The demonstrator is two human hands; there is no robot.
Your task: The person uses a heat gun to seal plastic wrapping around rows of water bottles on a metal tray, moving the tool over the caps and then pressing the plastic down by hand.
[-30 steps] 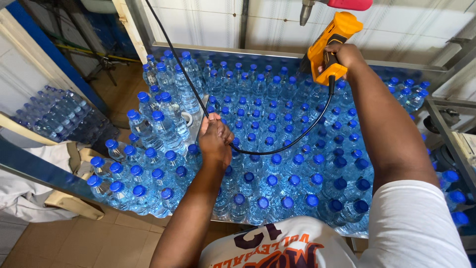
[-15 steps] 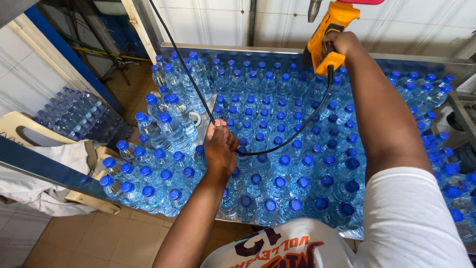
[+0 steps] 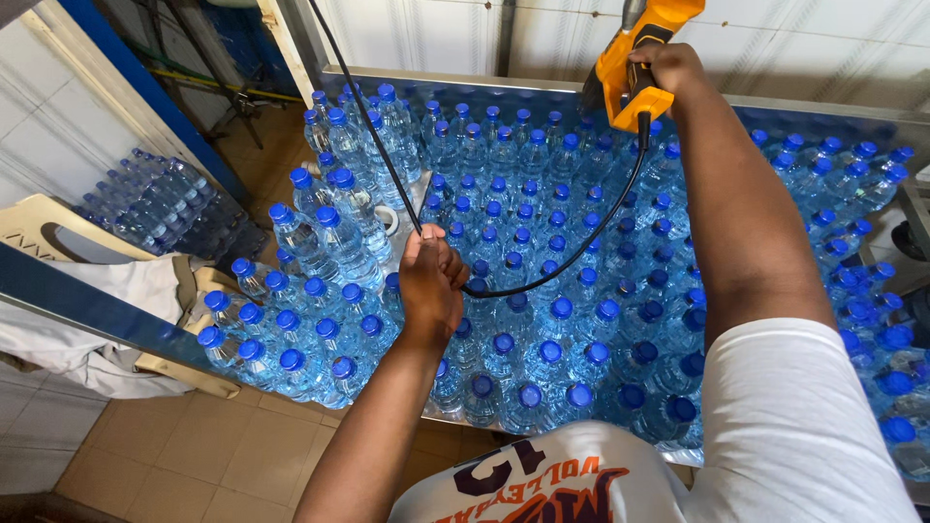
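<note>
Heat-gun-type tool (image 3: 635,68), orange-yellow body with a dark nozzle: held high over the far side of the bottle table, near the white back wall. Right hand (image 3: 668,73): fingers wrapped tight round the tool's grip, arm stretched out over the bottles. Black cable (image 3: 581,247): leaves the bottom of the grip, sags in a loop just above the caps, runs to the left hand, then rises up and away to the top edge of the view. Left hand (image 3: 431,286): fist closed on the cable, hovering over the near-left part of the table. Water bottles (image 3: 542,320): clear plastic with blue caps, upright, packed close together across a steel-edged table (image 3: 542,85); a taller group stands at the left corner. Shrink-wrapped bottle pack (image 3: 160,208): on the floor at left, beside a blue frame. Pale plastic chair (image 3: 44,228): near left, with white cloth (image 3: 92,320) draped over it.
</note>
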